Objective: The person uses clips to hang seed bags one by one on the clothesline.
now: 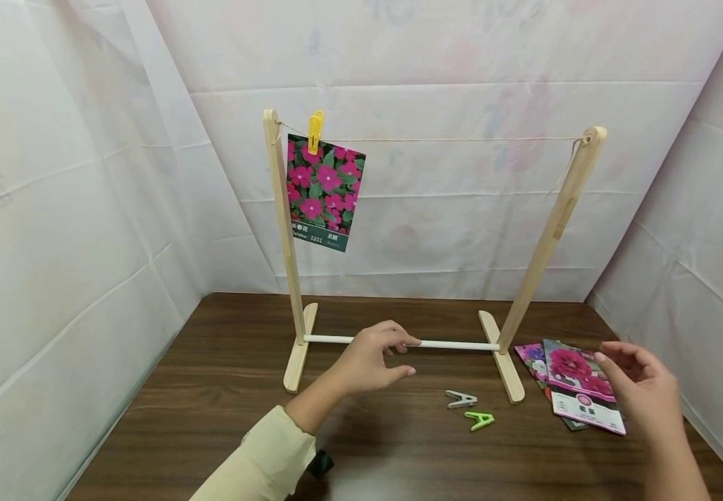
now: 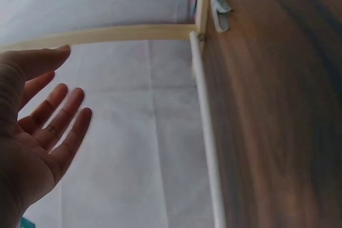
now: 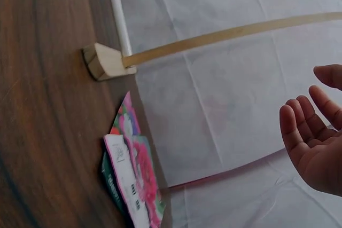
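My left hand [image 1: 374, 358] is over the table in front of the white crossbar [image 1: 461, 345], its fingers loosely bent and holding nothing. To the right, my right hand [image 1: 649, 393] hovers beside a small pile of flower seed packets [image 1: 577, 376], also without anything in its grasp. The right wrist view shows these relaxed fingers [image 3: 291, 126] apart from the packets [image 3: 128, 180]. A grey clothespin [image 1: 461, 399] and a green clothespin [image 1: 479, 420] lie between the hands. On the string [image 1: 436, 140], a yellow clothespin [image 1: 314, 132] holds up a packet with pink flowers [image 1: 328, 179], hanging at a tilt.
A wooden frame stands at the back, with a left post [image 1: 288, 243], a right post [image 1: 549, 243] and feet [image 1: 508, 376] on the dark wooden table [image 1: 198, 417]. White cloth [image 1: 449, 229] surrounds the table. A small black object [image 1: 320, 463] lies near the left sleeve.
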Motion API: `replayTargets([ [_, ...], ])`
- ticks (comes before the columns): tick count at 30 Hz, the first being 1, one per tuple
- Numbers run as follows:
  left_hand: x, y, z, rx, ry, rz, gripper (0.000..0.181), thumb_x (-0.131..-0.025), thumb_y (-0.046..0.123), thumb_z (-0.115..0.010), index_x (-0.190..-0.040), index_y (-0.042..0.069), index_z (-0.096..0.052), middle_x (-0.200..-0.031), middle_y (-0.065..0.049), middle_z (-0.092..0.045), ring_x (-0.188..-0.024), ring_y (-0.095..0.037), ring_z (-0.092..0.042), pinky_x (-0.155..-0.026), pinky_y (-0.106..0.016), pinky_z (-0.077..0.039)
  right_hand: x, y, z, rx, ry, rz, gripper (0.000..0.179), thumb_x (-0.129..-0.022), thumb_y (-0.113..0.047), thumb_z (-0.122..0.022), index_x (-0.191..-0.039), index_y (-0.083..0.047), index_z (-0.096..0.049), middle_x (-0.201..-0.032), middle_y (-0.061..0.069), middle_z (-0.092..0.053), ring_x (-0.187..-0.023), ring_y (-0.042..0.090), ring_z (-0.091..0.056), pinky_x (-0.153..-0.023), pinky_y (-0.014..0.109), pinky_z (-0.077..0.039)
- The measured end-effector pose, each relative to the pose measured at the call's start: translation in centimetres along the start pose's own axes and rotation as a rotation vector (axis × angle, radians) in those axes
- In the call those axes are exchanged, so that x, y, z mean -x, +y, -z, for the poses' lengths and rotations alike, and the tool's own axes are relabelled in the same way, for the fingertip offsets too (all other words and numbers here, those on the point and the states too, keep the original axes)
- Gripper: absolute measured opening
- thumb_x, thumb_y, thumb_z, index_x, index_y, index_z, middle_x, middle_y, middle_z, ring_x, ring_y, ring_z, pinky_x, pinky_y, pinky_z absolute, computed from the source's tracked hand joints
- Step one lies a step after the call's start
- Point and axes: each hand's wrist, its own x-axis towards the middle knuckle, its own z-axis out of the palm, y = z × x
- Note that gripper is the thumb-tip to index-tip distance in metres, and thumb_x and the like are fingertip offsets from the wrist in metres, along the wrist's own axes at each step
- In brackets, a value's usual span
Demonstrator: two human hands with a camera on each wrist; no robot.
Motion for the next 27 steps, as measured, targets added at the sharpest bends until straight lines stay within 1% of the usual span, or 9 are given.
replayTargets([
  [2, 0.0, 0.0, -0.6, 0.018, -0.005, -0.010, 0.036, -0.077, 0.007, -0.083, -0.111, 0.008, -0.072, -0.103, -0.004, -0.064, -0.088, -0.013, -0.062, -0.074, -0.023, -0.055, 0.0, 0.4, 0.1, 0.008, -0.006, -0.014, 0.015, -0.092, -0.011, -0.069, -0.106, -0.012, -0.066, -0.087, -0.021, -0.060, -0.076, -0.002, -0.057, -0.063, 0.010, -0.048],
  [6, -0.1, -0.4, -1.8, 0.041, -0.029, -0.025, 0.036, -0.077, 0.007, -0.084, -0.110, 0.008, -0.072, -0.102, -0.006, -0.064, -0.087, -0.015, -0.064, -0.074, -0.024, -0.055, 0.0, 1.2, 0.5, 0.028, -0.030, -0.030, 0.014, -0.093, -0.015, -0.068, -0.107, -0.012, -0.066, -0.089, -0.022, -0.058, -0.081, -0.002, -0.053, -0.064, 0.008, -0.046],
  [10, -0.2, -0.9, -3.0, 0.092, -0.104, -0.026, 0.043, -0.074, 0.013, -0.086, -0.114, 0.010, -0.071, -0.106, -0.001, -0.062, -0.088, -0.009, -0.061, -0.076, -0.022, -0.054, -0.1, 2.4, 0.9, 0.042, -0.084, -0.018, 0.019, -0.094, -0.018, -0.066, -0.109, -0.007, -0.063, -0.091, -0.022, -0.058, -0.080, -0.002, -0.056, -0.064, 0.010, -0.049],
  [12, -0.2, -1.2, -3.5, 0.125, -0.152, -0.025, 0.048, -0.073, 0.017, -0.088, -0.116, 0.011, -0.070, -0.110, 0.000, -0.061, -0.092, -0.005, -0.058, -0.078, -0.023, -0.054, -0.2, 3.1, 1.0, 0.059, -0.124, -0.026, 0.027, -0.095, -0.019, -0.066, -0.112, 0.000, -0.060, -0.090, -0.022, -0.058, -0.077, -0.002, -0.058, -0.064, 0.013, -0.050],
  [15, -0.2, -1.6, -4.5, 0.157, -0.214, -0.022, 0.053, -0.071, 0.020, -0.089, -0.119, 0.012, -0.068, -0.113, 0.003, -0.059, -0.098, -0.004, -0.055, -0.082, -0.027, -0.054, -0.3, 4.1, 1.3, 0.088, -0.175, -0.062, 0.038, -0.096, -0.022, -0.065, -0.118, 0.007, -0.054, -0.088, -0.022, -0.057, -0.076, -0.002, -0.059, -0.064, 0.017, -0.053],
  [18, -0.2, -2.0, -5.3, 0.155, -0.252, -0.013, 0.055, -0.070, 0.022, -0.090, -0.120, 0.013, -0.068, -0.115, 0.003, -0.058, -0.103, -0.006, -0.055, -0.085, -0.029, -0.053, -0.3, 4.9, 1.6, 0.113, -0.193, -0.094, 0.047, -0.097, -0.023, -0.063, -0.123, 0.012, -0.048, -0.089, -0.024, -0.054, -0.077, -0.004, -0.057, -0.065, 0.019, -0.055],
  [22, -0.1, -2.4, -6.5, 0.152, -0.277, 0.005, 0.055, -0.070, 0.020, -0.090, -0.119, 0.011, -0.069, -0.114, 0.001, -0.057, -0.106, -0.015, -0.058, -0.086, -0.028, -0.053, -0.4, 5.8, 1.7, 0.096, -0.205, -0.109, 0.049, -0.096, -0.021, -0.064, -0.125, 0.015, -0.045, -0.091, -0.026, -0.052, -0.078, -0.007, -0.056, -0.065, 0.022, -0.056],
  [24, -0.2, -2.6, -7.1, 0.142, -0.291, 0.012, 0.055, -0.069, 0.020, -0.090, -0.119, 0.009, -0.069, -0.114, 0.000, -0.058, -0.105, -0.016, -0.059, -0.086, -0.027, -0.052, -0.4, 6.1, 1.8, 0.086, -0.206, -0.112, 0.050, -0.095, -0.021, -0.065, -0.124, 0.015, -0.045, -0.090, -0.026, -0.052, -0.078, -0.008, -0.057, -0.065, 0.022, -0.056],
  [27, -0.2, -3.0, -7.9, 0.110, -0.334, 0.036, 0.057, -0.070, 0.022, -0.090, -0.121, 0.009, -0.068, -0.114, -0.001, -0.059, -0.104, -0.013, -0.058, -0.088, -0.025, -0.050, -0.3, 6.6, 2.0, 0.098, -0.203, -0.122, 0.051, -0.094, -0.021, -0.068, -0.123, 0.014, -0.046, -0.090, -0.027, -0.052, -0.078, -0.010, -0.055, -0.065, 0.021, -0.055],
])
